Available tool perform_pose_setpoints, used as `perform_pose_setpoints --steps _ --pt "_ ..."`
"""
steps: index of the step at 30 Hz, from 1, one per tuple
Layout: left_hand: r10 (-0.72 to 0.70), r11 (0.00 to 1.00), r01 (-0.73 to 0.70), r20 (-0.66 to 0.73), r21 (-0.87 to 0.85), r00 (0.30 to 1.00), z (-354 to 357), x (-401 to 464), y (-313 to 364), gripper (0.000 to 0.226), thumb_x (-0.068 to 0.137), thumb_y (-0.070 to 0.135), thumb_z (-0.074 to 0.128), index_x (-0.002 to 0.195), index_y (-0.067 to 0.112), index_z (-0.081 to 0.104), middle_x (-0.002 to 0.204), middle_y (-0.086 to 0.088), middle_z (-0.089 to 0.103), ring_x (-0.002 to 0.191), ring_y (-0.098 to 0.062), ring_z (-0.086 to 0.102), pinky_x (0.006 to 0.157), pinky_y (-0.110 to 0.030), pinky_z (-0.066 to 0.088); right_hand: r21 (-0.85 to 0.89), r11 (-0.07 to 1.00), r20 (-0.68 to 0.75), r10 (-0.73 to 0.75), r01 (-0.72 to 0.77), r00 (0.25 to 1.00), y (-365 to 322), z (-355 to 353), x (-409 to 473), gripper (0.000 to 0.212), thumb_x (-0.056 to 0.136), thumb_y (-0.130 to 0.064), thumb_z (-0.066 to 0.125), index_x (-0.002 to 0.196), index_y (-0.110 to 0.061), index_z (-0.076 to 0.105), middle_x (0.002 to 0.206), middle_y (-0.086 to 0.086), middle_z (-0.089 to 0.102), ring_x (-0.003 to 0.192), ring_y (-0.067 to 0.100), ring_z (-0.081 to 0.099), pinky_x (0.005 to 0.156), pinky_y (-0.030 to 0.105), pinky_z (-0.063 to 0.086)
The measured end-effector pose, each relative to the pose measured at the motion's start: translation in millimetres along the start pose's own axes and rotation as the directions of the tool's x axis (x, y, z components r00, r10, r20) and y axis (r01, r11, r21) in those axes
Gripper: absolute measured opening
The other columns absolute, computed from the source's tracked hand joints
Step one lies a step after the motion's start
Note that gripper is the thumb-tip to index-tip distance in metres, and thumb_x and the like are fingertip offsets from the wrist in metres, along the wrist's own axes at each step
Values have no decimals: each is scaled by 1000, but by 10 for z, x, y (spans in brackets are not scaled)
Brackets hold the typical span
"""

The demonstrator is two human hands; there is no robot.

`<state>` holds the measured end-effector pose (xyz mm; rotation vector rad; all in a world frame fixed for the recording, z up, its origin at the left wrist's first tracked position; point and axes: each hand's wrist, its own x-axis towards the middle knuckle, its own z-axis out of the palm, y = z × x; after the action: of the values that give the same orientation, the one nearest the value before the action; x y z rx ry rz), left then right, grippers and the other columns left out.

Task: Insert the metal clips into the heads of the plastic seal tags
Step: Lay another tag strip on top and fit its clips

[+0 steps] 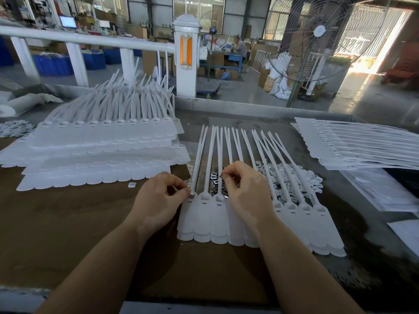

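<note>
A joined row of white plastic seal tags (249,225) is laid flat on the brown work surface (68,223), flags toward the person and straps fanned away. The left hand (158,200) is curled at the leftmost tag head, thumb and forefinger closed together on a small metal clip (192,195) that sits at that head – whether it is fully seated cannot be told. The right hand (247,189) is curled above the middle heads, its fingertips (223,175) pinched on something small and dark, judged to be another clip. A loose heap of metal clips (215,180) lies just beyond and between the fingertips of both hands, under the straps.

Handling is judged as follows: the clips are light, stiff and smooth (likely to slip or flick away if squeezed on the edges), so they are best taken across their flat sides. The tags are light and flexible – the heads are best steadied by a fingertip pressed just beside the socket while a clip is pushed in. A stray white piece (131,184) lies left of the left fingers.
</note>
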<state>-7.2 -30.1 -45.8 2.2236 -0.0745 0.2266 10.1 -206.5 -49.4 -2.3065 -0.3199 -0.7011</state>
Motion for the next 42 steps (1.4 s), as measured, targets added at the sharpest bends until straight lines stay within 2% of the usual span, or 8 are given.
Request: perform_pose_setpoints --steps 7,11,16,19,22,30,36,42 --pt "-11 1000 11 -37 11 999 4 -11 -4 9 81 26 70 81 17 69 91 9 59 80 -6 55 65 -14 41 13 1000 2 5 -5 1000 6 7 -5 8 90 -9 58 89 -10 65 80 -5 60 76 11 56 70 15 45" --pt "-18 1000 17 -35 -6 999 -4 -16 5 9 79 25 73 80 18 69 92 7 60 82 -8 55 67 -16 43 18 1000 3 9 -9 1000 12 5 -9 8 90 -9 58 89 -10 65 79 -6 59 76 10 55 69 13 42" --pt "-37 999 36 -31 -39 999 -9 -24 22 10 77 24 75 78 19 66 88 4 62 81 -11 58 73 -27 50 16 1000 5 15 -15 1000 16 15 -4 7 90 -10 58 90 -11 65 80 -7 59 77 10 55 71 15 44" --pt "-50 997 47 -39 -60 998 -7 -25 23 7 80 23 72 80 20 66 86 5 63 81 -10 58 71 -24 49 15 1000 3 16 -16 1000 14 12 -11 7 90 -10 58 90 -11 65 80 -7 59 77 10 55 70 14 43" --pt "-61 994 57 -40 -88 997 -9 -26 14 3 83 19 69 83 20 66 85 5 64 81 -10 59 70 -21 48 22 1000 6 20 -20 1000 16 10 -12 7 90 -10 58 90 -11 65 80 -7 59 78 10 55 71 19 46" --pt "-36 996 36 -5 -79 999 -4 -36 2 5 83 18 68 85 22 65 86 4 63 82 -11 59 74 -26 51 47 999 -11 -20 21 1000 12 14 -18 7 91 -10 57 89 -10 64 81 -5 60 78 11 56 72 19 47" --pt "-33 997 32 -10 -69 999 -1 -28 0 3 84 19 67 85 21 65 87 6 62 82 -9 58 73 -23 49 108 993 -14 -42 44 999 6 -6 -14 9 91 -5 56 88 -8 63 75 2 65 68 13 62 63 24 51" --pt "-32 997 32 -7 -66 999 5 -21 -12 4 83 22 68 85 22 65 87 7 62 82 -8 57 69 -19 46 119 992 4 -29 29 1000 -13 -7 -19 10 86 -6 64 92 -8 72 79 -2 68 65 1 58 69 13 51"
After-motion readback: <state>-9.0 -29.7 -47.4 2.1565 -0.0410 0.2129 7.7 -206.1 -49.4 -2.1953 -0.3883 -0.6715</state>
